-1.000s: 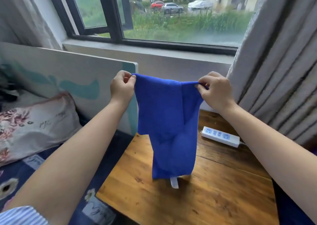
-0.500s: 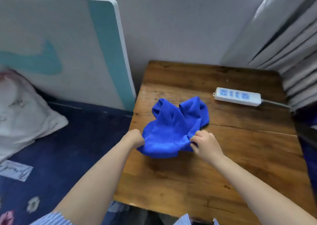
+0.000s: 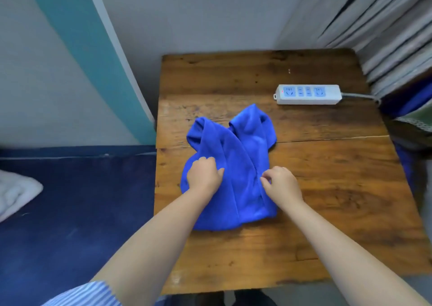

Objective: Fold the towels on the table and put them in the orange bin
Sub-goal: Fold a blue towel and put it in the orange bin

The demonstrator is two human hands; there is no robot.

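At about nine o'clock from the table you have a dark blue bed (image 3: 77, 212), with a white pillow (image 3: 16, 193) poking in at its far left edge. Behind the bed a white and teal board (image 3: 70, 48) leans against the wall.

Your left hand (image 3: 203, 177) lies on the left half of the blue towel (image 3: 236, 165), knuckles up and fingers curled into the cloth; it looks as though you are gripping a fold there, though the fingertips are hidden under the hand. A striped sleeve (image 3: 91, 294) shows at your left elbow, near seven o'clock.

The towel lies crumpled on the wooden table (image 3: 327, 212), a little left of the middle. Its two far corners stick up toward twelve o'clock, and a seam runs down its length between your hands.

Your right hand (image 3: 281, 184) rests on the towel's right edge, at three o'clock from the left hand, thumb and forefinger pinching the hem just beside the seam.

Toward two o'clock from the towel, well apart from it, a white power strip (image 3: 308, 94) lies flat on the table, its cord running off right toward the grey curtain (image 3: 385, 25).
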